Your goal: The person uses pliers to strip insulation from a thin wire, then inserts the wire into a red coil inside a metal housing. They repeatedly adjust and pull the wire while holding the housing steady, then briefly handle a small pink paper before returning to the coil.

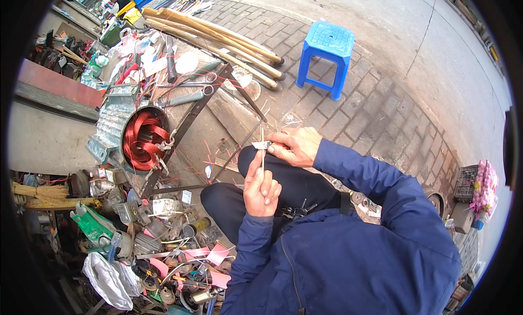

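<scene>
My left hand (261,192) is closed around the lower part of a thin pale stick (263,162), its index finger stretched up along it. The stick stands roughly upright above my knees. My right hand (297,146) comes from the right, closed on a small knife whose handle is mostly hidden by the fingers. The knife's short, bright blade (260,145) lies across the stick, just above my left fingertip.
On the left, a motor housing (111,121) holds coils of red wire (143,141). Wrenches and pliers lie on a metal-framed bench beside long wooden poles (218,40). A blue plastic stool (328,43) stands on the brick paving. Mixed parts and scraps fill the lower left.
</scene>
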### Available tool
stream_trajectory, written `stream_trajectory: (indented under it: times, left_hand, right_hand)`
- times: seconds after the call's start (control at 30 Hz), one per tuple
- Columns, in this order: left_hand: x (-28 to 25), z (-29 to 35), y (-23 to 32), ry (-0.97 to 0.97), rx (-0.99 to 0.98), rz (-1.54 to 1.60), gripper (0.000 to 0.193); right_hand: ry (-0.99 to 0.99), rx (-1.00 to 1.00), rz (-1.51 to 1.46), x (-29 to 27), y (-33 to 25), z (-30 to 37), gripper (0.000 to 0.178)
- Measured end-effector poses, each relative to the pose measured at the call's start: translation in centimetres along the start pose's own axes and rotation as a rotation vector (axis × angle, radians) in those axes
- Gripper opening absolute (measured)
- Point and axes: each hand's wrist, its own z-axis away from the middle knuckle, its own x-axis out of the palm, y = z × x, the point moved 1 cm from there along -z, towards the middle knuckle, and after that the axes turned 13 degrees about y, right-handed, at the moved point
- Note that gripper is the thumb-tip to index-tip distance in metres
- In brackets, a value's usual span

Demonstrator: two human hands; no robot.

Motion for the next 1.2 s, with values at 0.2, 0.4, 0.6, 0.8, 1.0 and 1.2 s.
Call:
stream_trajectory:
  times: [0.2, 0.4, 0.6, 0.8, 1.0, 1.2]
  left_hand:
    - [-0.5, 2.2, -0.3, -0.189, -0.05, 0.024, 0.046]
    - [-0.6, 0.9, -0.6, -0.091, -0.152, 0.184, 0.048]
    - [-0.3, 1.0, 0.1, -0.079, -0.2, 0.176, 0.047]
    - [-1.6, 2.0, 0.6, -0.035, -0.01, -0.153, 0.04]
    - [-2.0, 2.4, 1.1, 0.011, 0.124, -0.447, 0.039]
    - [-1.6, 1.7, 0.8, 0.027, 0.208, -0.528, 0.04]
  right_hand:
    - [0.301, 0.421, 0.135, -2.9, 5.7, -3.3, 0.036]
    - [0.07, 0.435, -0.575, 1.1, 4.7, -1.5, 0.044]
    - [0.019, 0.68, -0.899, 1.8, 0.9, -2.6, 0.023]
    - [0.131, 0.718, -0.932, -0.4, 1.4, -3.7, 0.021]
    - [0.218, 0.594, -0.688, 1.2, 2.6, -3.5, 0.03]
    - [0.227, 0.393, -0.173, 0.6, 1.9, -2.1, 0.054]
